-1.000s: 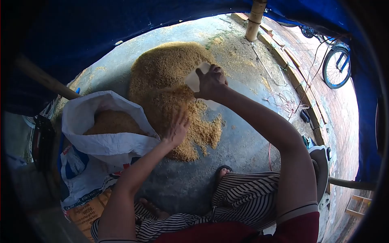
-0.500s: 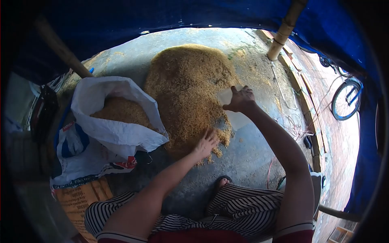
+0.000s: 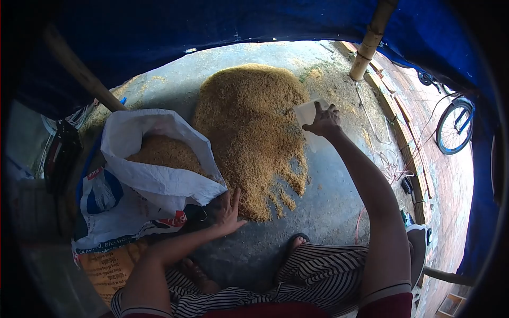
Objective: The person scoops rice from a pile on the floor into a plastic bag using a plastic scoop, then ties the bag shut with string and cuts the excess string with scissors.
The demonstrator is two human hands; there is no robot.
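Observation:
A large heap of golden unhusked grain (image 3: pixel 249 116) lies on the concrete floor in front of me. My left hand (image 3: pixel 229 214) is open at the heap's near left edge, fingers spread and pointing away, beside the sack's mouth. My right hand (image 3: pixel 325 121) grips a translucent white plastic container (image 3: pixel 306 112) at the heap's right edge; the hand covers part of it, so its full shape is hidden. To the left stands a white woven sack (image 3: pixel 167 180), its mouth wide and slanted, with grain (image 3: pixel 164 153) inside.
An orange printed sack (image 3: pixel 108 267) lies at the lower left. Bamboo poles (image 3: pixel 371 45) hold up a blue tarp (image 3: pixel 212 21). Wooden planks (image 3: pixel 405 143), tangled cord (image 3: pixel 389 169) and a bicycle wheel (image 3: pixel 454 127) are on the right. My feet (image 3: pixel 298 241) are close to the heap.
My left hand has moved left and toward me, from the heap's near right part to beside the sack. Finger-like furrows now mark the grain there. My right hand and the container shifted slightly right.

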